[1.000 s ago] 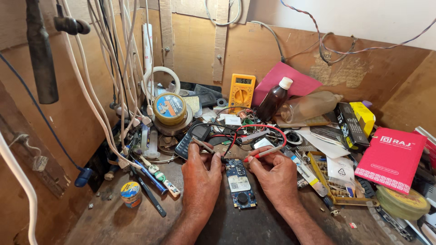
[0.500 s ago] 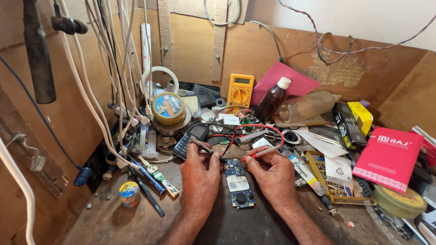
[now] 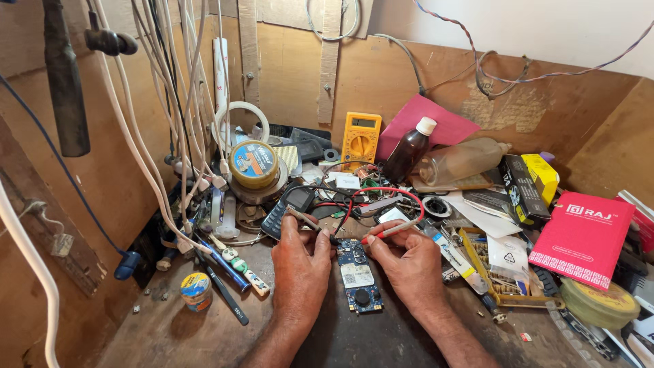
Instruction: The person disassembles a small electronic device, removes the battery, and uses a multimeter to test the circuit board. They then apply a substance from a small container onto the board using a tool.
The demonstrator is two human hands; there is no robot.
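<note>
Wooden walls close in a cluttered table point(image 3: 170, 334) on three sides; white cables point(image 3: 146, 157) hang down the left wall beside a dark tool handle point(image 3: 65, 82).

We note a small blue circuit board point(image 3: 357, 276) flat on the table, lying lengthwise between our two hands. Left hand point(image 3: 300, 269) rests just to its left, right hand point(image 3: 409, 262) just to its right; both sets of fingertips crowd the board's far end.

Left fingers are closed on a black probe point(image 3: 310, 223), held slanted, tip down near the board's upper left corner. Right fingers are pinched on a red probe point(image 3: 395, 230), tip pointing left at the board's upper right corner. Whether either tip actually touches the board we cannot tell. A red lead point(image 3: 381, 192) loops up from behind the probes toward the back of the table.

Surroundings: yellow multimeter point(image 3: 361, 138) propped against the back wall; brown bottle point(image 3: 409, 150) with white cap beside it, in front of a pink sheet point(image 3: 436, 126); round tin point(image 3: 253, 163) left of centre; dark keypad phone point(image 3: 286, 210) just beyond the left hand; red booklet point(image 3: 582, 228) at right; small round pot point(image 3: 195, 289) at lower left.
</note>
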